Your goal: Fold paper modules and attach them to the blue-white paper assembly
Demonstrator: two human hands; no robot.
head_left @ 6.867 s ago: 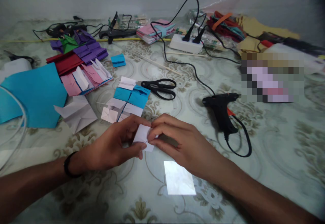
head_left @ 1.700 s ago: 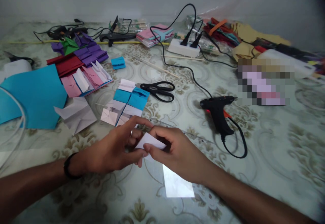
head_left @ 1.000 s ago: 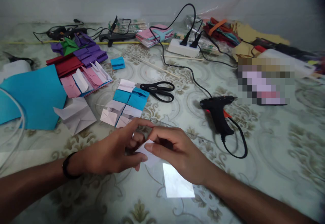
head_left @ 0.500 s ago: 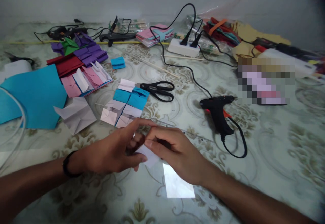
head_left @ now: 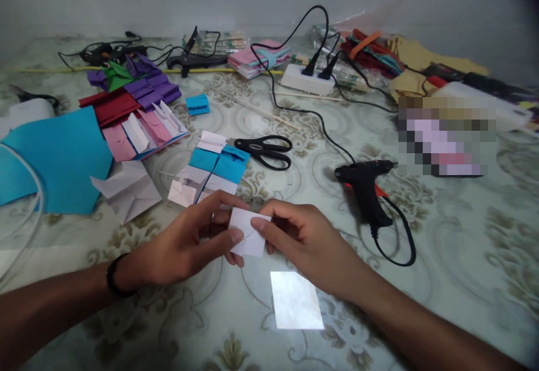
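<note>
Because the folded white paper (head_left: 250, 242) sits between your two hands, neither is nearer: your left hand (head_left: 185, 244) pinches its left side, thumb on top, and your right hand (head_left: 314, 247) clamps its upper right, thumb likewise on the face. Roughly square, it shows you no clear long axis, lying left of the glue gun (head_left: 367, 188).

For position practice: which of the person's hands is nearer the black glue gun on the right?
Right. The right hand is below and left of the glue gun in the picture, apart from it; the left hand is farther left, holding the white paper from its left.
</note>
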